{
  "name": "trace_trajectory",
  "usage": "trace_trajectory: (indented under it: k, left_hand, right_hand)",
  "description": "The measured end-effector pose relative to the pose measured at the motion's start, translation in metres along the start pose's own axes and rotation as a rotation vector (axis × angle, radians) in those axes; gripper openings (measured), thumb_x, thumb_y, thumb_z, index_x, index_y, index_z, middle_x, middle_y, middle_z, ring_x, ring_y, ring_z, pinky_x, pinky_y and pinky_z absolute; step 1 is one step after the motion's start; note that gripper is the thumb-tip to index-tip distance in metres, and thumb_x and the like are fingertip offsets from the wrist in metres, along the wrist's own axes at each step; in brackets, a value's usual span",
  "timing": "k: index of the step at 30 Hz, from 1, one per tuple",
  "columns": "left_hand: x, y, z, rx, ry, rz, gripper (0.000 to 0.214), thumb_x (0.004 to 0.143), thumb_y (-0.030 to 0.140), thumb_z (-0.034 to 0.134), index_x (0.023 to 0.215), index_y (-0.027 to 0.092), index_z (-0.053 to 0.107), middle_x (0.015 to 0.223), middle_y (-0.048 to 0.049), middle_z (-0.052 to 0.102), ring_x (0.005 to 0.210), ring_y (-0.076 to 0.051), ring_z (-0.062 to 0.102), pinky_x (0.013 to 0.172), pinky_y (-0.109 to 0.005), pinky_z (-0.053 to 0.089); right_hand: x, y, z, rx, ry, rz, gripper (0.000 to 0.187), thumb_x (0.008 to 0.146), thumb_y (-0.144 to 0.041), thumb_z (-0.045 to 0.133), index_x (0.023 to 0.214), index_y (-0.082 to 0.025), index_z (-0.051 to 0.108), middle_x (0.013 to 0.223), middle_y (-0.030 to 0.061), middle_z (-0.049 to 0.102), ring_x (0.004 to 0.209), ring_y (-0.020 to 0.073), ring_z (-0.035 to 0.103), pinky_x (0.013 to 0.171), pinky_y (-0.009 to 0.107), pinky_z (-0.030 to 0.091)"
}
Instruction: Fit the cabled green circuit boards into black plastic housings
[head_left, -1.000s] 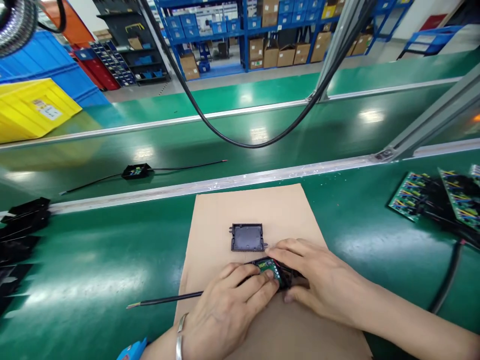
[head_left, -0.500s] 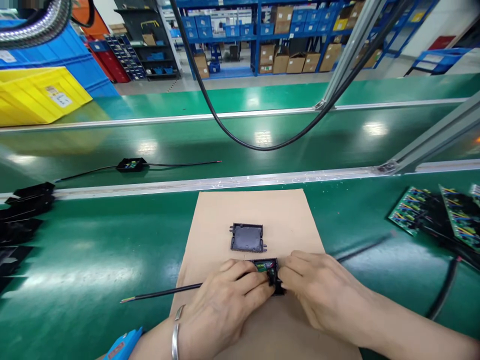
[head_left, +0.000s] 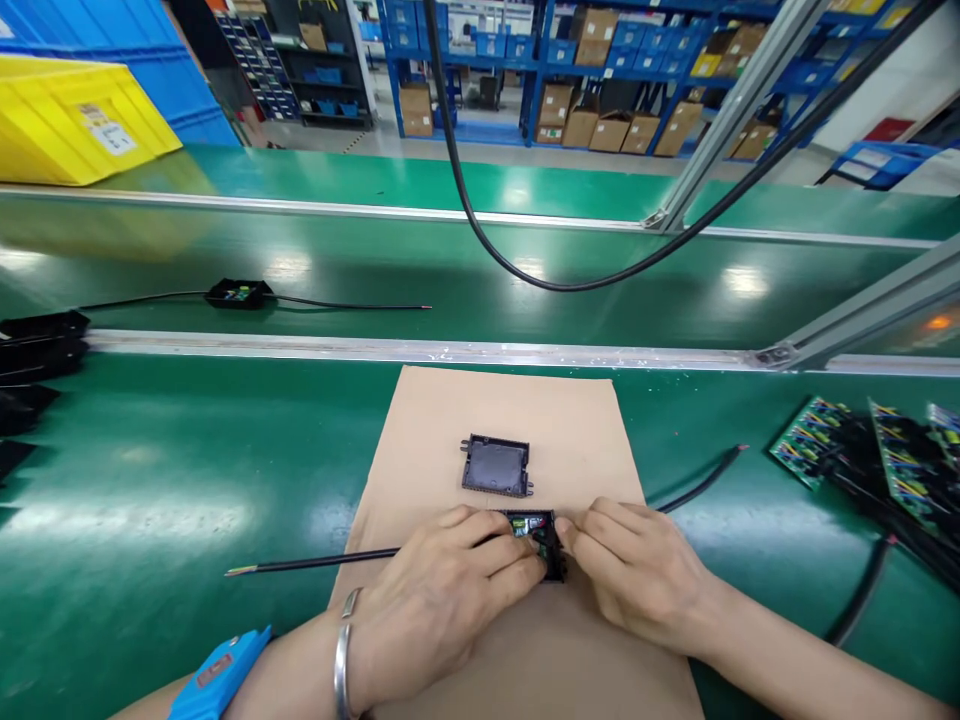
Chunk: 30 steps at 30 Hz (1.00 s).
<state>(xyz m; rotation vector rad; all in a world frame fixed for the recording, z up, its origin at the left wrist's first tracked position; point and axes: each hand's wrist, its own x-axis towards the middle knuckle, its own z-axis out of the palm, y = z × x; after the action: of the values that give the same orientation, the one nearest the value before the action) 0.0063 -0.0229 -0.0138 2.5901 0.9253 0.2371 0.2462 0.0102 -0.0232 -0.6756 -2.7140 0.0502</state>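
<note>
A small open black plastic case (head_left: 556, 562) with a green circuit board (head_left: 527, 524) inside lies on a sheet of brown cardboard (head_left: 517, 400). My left hand (head_left: 457, 590) is closed over the left part of the case, fingertips pressed into it. At the case's right end, my right hand (head_left: 637, 560) has its fingers pinched together around a black cable (head_left: 703, 482), which comes out behind the knuckles; the grip itself is mostly hidden. Another black cable length (head_left: 315, 562) runs out left from under my left hand, bare wires at its tip. Just beyond lies a matching black cover (head_left: 496, 466), inner side up.
Circuit boards (head_left: 814, 440) with black cables lie at the right. Black cases (head_left: 37, 345) are stacked at the left edge. Behind the metal rail (head_left: 337, 347) sits another cabled case (head_left: 238, 293). A black cable loop (head_left: 555, 285) hangs ahead, beside a slanted metal post (head_left: 739, 110).
The view has shifted slightly. My right hand has turned a little at the case's right end, and the cable's free end behind it has swung left. My left hand keeps its hold.
</note>
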Motion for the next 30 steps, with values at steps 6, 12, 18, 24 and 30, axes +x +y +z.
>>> trace_trajectory:
  k: [6,12,18,24,30]
  left_hand:
    - [0.0,0.001,0.0,0.067,0.055,0.001,0.043,0.094,0.011,0.04,0.136,0.016,0.041,0.109,-0.0063,0.062,0.101,-0.022,0.053,0.089,-0.037,0.044]
    - [0.005,0.008,-0.001,0.134,-0.021,-0.02,0.046,0.091,0.008,0.036,0.136,0.013,0.041,0.11,-0.0091,0.058,0.098,-0.026,0.052,0.085,-0.042,0.047]
    - [0.01,0.016,-0.006,0.161,-0.064,-0.079,0.047,0.082,0.007,0.045,0.129,0.012,0.048,0.109,-0.0106,0.056,0.095,-0.027,0.052,0.083,-0.044,0.049]
    - [-0.003,0.004,0.006,0.074,0.066,-0.063,0.063,0.08,0.007,0.047,0.142,0.016,0.035,0.127,-0.0104,0.051,0.105,-0.025,0.05,0.091,-0.041,0.047]
    - [0.0,0.007,0.008,0.121,0.023,-0.073,0.071,0.074,0.012,0.051,0.143,0.015,0.034,0.134,-0.0113,0.048,0.105,-0.027,0.05,0.089,-0.043,0.044]
  right_hand:
    - [-0.003,0.0,-0.005,-0.043,-0.088,0.011,0.028,0.094,-0.005,0.035,0.085,-0.014,0.059,0.073,0.0043,0.053,0.067,0.018,0.046,0.057,0.033,0.037]
    - [0.008,-0.008,-0.011,-0.125,-0.226,-0.023,0.015,0.087,-0.009,0.044,0.084,-0.017,0.056,0.077,0.0063,0.055,0.068,0.0221,0.047,0.053,0.035,0.034]
    - [0.008,-0.011,-0.01,-0.168,-0.24,0.001,0.017,0.082,-0.008,0.045,0.084,-0.017,0.059,0.078,0.0085,0.056,0.068,0.0234,0.047,0.057,0.037,0.033]
    - [-0.01,-0.002,-0.009,0.178,-0.079,0.299,0.026,0.09,-0.011,0.044,0.104,-0.019,0.063,0.097,0.0087,0.059,0.086,0.0223,0.051,0.074,0.037,0.039]
    - [-0.013,-0.005,-0.002,0.286,0.027,0.324,0.022,0.092,-0.013,0.047,0.107,-0.018,0.063,0.092,0.0074,0.059,0.084,0.0209,0.051,0.073,0.035,0.041]
